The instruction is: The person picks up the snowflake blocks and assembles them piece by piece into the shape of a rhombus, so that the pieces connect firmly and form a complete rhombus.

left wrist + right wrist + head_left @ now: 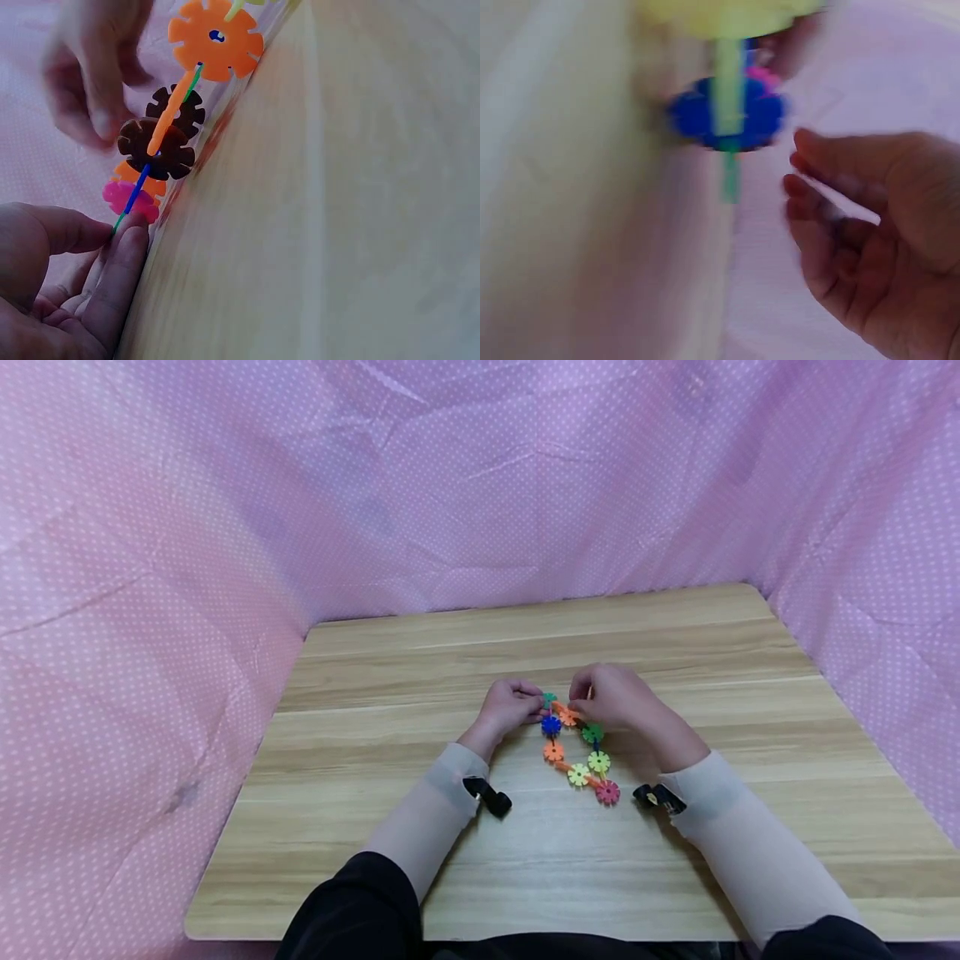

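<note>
A loop of notched plastic discs (598,762) in orange, yellow, green, blue and pink lies on the wooden table, the discs slotted edge to edge. At the loop's far left end, my left hand (510,710) pinches a green disc (550,699) between thumb and fingers. In the left wrist view only a thin edge of that green disc (117,222) shows at the fingertips. My right hand (617,695) hovers by the loop's far right side, near an orange disc (567,717). The right wrist view shows a gap between the right thumb and fingers (804,206), with nothing held.
The wooden tabletop (420,668) spreads around the loop on all sides. Pink dotted cloth (480,485) hangs behind the table and along both sides. Black wrist mounts (489,797) sit on both forearms, close to the tabletop.
</note>
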Demonstrator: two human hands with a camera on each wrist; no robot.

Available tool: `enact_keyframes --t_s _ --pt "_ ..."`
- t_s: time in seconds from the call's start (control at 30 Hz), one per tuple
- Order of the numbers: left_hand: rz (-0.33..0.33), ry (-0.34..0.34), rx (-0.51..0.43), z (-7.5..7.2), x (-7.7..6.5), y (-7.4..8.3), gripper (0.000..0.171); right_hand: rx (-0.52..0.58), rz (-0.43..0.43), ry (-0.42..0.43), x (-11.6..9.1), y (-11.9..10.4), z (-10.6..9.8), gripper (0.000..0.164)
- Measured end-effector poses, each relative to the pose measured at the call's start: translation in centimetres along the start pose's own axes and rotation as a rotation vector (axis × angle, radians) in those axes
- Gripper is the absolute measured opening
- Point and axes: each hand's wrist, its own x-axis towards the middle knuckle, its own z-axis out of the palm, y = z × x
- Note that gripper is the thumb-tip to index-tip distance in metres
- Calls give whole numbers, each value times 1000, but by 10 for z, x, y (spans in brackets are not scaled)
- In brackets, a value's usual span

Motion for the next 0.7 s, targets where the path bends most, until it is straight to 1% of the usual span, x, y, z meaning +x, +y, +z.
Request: enact_keyframes --t_s 0.07,0.17,0.2,0.27,0.3,0.37,0.43,0.5,0.57,0.63,0.7 --pt "-3 1 3 -1 0 0 11 -4 -73 -90 -6 -7 -5 11" --pt "-3 -13 14 -2 0 2 15 0 -154 -279 -14 -17 -4 18" --pt "-4 -21 22 -3 0 3 16 -8 -163 -334 -16 -20 -2 18" --pt "-11 -41 41 -6 -1 5 19 -40 -156 -400 -18 -24 4 20" --pt "-18 -53 56 -9 -1 6 19 -59 -150 -418 -18 -26 8 22" --pt "-35 -85 106 -14 -3 9 18 -91 -140 -426 -18 -28 13 24" --pt "-62 -138 169 -21 -5 12 14 -117 -125 -420 -17 -28 16 26" --pt "-84 -215 244 -26 -8 16 11 -122 -115 -413 -17 -29 16 29" --pt "-100 -310 321 -30 -10 19 13 -116 -110 -408 -16 -28 14 33" --pt "-120 -404 367 -31 -13 22 15 -106 -105 -403 -16 -27 12 36" --pt "-128 -467 396 -30 -14 23 16 -94 -114 -393 -15 -26 11 36"
